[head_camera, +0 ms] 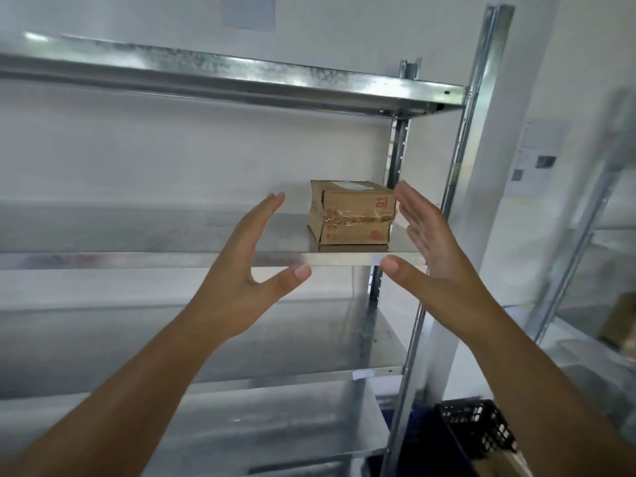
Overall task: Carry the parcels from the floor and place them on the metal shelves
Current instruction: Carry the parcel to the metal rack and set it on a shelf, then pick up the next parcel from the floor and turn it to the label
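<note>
A small brown cardboard parcel, bound with clear tape and printed in red, rests on the right end of a metal shelf near its front edge. My left hand is raised in front of the shelf, to the left of the parcel, fingers spread and apart from it. My right hand is open just right of the parcel, fingertips close to its right side; whether they touch it is unclear. Neither hand holds anything.
Another shelf runs above and more shelves below. A steel upright stands at the right. A black plastic crate sits low on the right. A second rack with a brown box is at far right.
</note>
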### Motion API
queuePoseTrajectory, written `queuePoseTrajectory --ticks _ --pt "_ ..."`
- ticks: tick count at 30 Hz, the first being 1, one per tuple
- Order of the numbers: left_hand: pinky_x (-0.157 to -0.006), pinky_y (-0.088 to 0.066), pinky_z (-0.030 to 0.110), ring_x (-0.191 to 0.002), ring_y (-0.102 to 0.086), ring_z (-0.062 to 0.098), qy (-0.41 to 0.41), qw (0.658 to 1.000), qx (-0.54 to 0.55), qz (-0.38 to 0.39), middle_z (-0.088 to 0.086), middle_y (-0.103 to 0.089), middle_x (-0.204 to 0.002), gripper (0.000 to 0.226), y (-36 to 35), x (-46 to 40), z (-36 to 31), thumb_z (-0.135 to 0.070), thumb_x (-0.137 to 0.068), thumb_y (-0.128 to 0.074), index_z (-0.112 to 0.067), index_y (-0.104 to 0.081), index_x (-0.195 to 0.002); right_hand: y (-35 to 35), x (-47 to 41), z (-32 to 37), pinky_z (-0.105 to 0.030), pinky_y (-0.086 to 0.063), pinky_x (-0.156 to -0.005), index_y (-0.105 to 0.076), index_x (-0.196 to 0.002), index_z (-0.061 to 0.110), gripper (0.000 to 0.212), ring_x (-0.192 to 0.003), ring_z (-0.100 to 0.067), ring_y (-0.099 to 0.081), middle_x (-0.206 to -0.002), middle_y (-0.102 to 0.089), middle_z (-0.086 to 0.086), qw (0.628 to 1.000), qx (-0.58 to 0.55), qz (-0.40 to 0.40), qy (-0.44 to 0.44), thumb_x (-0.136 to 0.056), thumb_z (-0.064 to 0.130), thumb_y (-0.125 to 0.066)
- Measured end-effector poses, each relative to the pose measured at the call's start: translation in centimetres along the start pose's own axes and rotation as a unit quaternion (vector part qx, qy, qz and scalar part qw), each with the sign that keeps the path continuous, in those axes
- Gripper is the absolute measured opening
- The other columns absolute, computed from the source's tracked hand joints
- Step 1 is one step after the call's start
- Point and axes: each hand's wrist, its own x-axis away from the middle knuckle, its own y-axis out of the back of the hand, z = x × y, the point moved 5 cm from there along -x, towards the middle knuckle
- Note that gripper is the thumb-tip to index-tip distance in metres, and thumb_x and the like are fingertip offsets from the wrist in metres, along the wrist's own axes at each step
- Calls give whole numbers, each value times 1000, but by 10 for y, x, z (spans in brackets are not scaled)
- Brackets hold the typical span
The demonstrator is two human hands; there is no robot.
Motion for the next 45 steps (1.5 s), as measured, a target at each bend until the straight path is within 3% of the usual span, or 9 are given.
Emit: queuePoseTrajectory --ticks 4,13,19,22,25,27,32,37,45 --pt "-125 -30 47 -155 -25 -2 23 1000 5 4 -34 -24 -165 95 -12 18 -33 -83 -70 -62 -60 -24 -154 20 29 14 -47 -25 -129 -25 -148 71 92 -156 4 -29 -168 -27 31 1000 -12 5 4 -69 90 -65" --pt "-125 -31 44 -153 -26 -5 9 1000 -18 22 -34 -26 -164 90 -45 66 -100 -71 -75 -65 -58 -24 -155 63 101 33 -54 -23 -130 -20 -150 69 94 -160 -2 -22 -170 -24 29 1000 -7 19 -10 -69 92 -62" --pt "-125 -30 40 -152 -26 -8 -3 998 -7 58 -36 -25 -164 92 -69 92 -126 -64 -78 -66 -48 -24 -159 85 149 38 -35 -18 -129 -21 -155 63 87 -157 10 -18 -167 -21 38 999 -17 30 -31 -84 65 -71" --pt "-125 -31 40 -152 -26 -9 -21 996 2 81 -36 -25 -164 90 -76 104 -135 -59 -80 -67 -47 -25 -159 92 171 45 -14 -19 -121 -23 -155 62 85 -149 23 -19 -160 -23 48 998 -28 27 -48 -87 52 -73" --pt "-124 -31 39 -153 -25 -8 -33 995 23 96 -36 -25 -164 88 -80 114 -140 -59 -81 -66 -50 -24 -158 95 192 57 7 -20 -107 -23 -151 65 86 -139 35 -19 -150 -22 60 998 -18 14 -61 -82 50 -71" --pt "-124 -30 39 -153 -25 -8 -35 993 35 109 -36 -24 -164 89 -82 121 -142 -61 -81 -66 -51 -24 -158 94 206 67 10 -19 -105 -22 -151 65 86 -139 36 -18 -148 -21 62 998 -1 4 -68 -80 53 -70" --pt "-125 -30 46 -154 -25 -5 -48 984 82 150 -32 -26 -165 90 -80 132 -147 -71 -78 -66 -55 -24 -156 88 229 94 -8 -19 -117 -23 -153 65 82 -146 28 -18 -155 -22 55 994 36 -38 -92 -88 60 -72" --pt "-127 -27 47 -155 -22 -6 -64 966 129 215 -33 -25 -165 91 -89 147 -149 -56 -80 -66 -46 -24 -159 75 261 112 -32 -19 -128 -20 -157 59 91 -156 14 -16 -165 -19 43 984 90 -82 -130 -81 66 -69" --pt "-127 -25 49 -157 -19 -3 -105 921 187 326 -28 -18 -169 90 -138 211 -153 -63 -82 -66 -45 -23 -160 67 363 136 -47 -24 -131 -17 -160 45 96 -161 0 -18 -174 -20 21 950 192 -132 -208 -82 80 -60"
